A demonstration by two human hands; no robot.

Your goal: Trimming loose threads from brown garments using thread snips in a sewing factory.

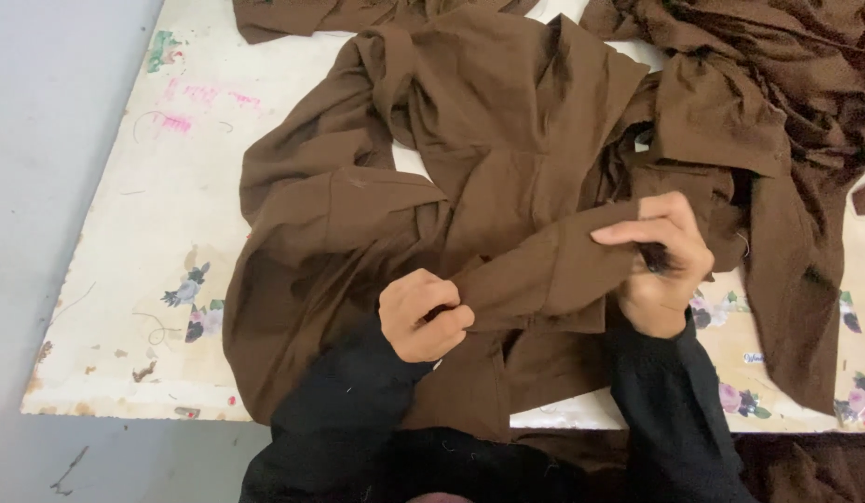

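Both hands' grip, left hand [423, 315] and right hand [658, 265], pinched on brown garment [507, 140].

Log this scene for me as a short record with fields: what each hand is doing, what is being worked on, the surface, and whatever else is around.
left hand: left hand pinches a fold of the brown garment
right hand: right hand grips the same fold farther along, fingers curled
cloth between hands: pulled into a flat band
surface: white table, worn, with pink marks and flower prints
other cloth: more brown fabric heaped at the far right
sleeves: black
floor: grey, left of the table
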